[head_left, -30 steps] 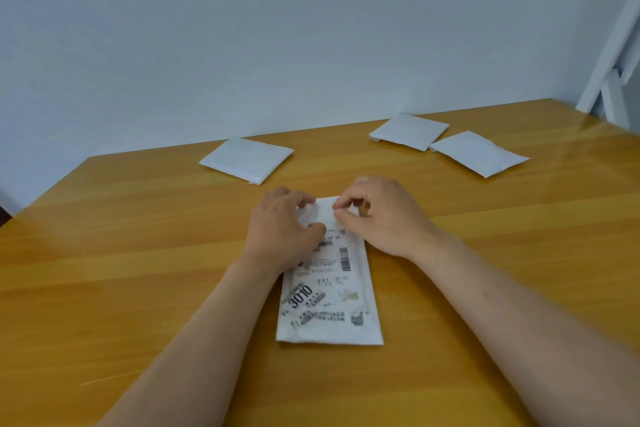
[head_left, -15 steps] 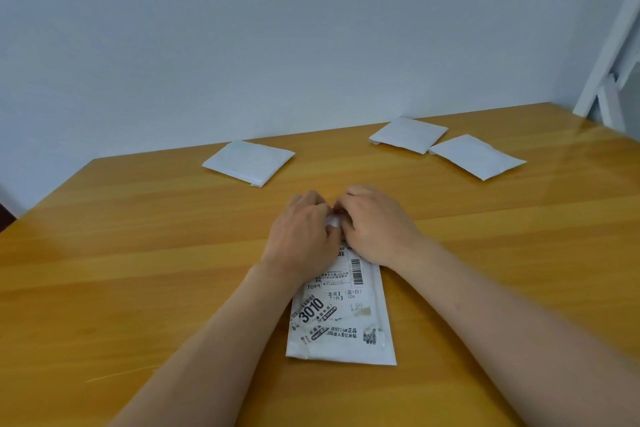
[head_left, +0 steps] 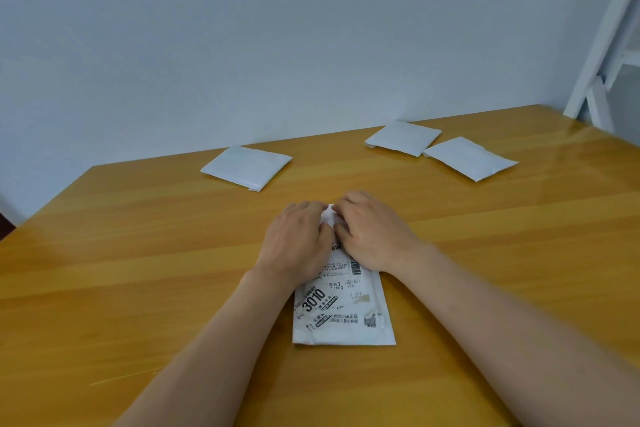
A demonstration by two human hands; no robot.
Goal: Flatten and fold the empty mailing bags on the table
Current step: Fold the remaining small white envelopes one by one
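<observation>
Soft, even daylight is filling the scene. Glare is sheening the table (head_left: 571, 163) toward two o'clock. Shadows are staying faint. Wide-angle distortion is bowing the edges; the printed label text is blurring slightly.

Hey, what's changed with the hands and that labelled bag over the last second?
Both hands closed in on the far end of the labelled mailing bag. The left hand and right hand, apart a second ago, now sit side by side, their fingers bunching the bag's far edge between them. The three folded bags, left, middle and right, stayed where they were on the table.
</observation>
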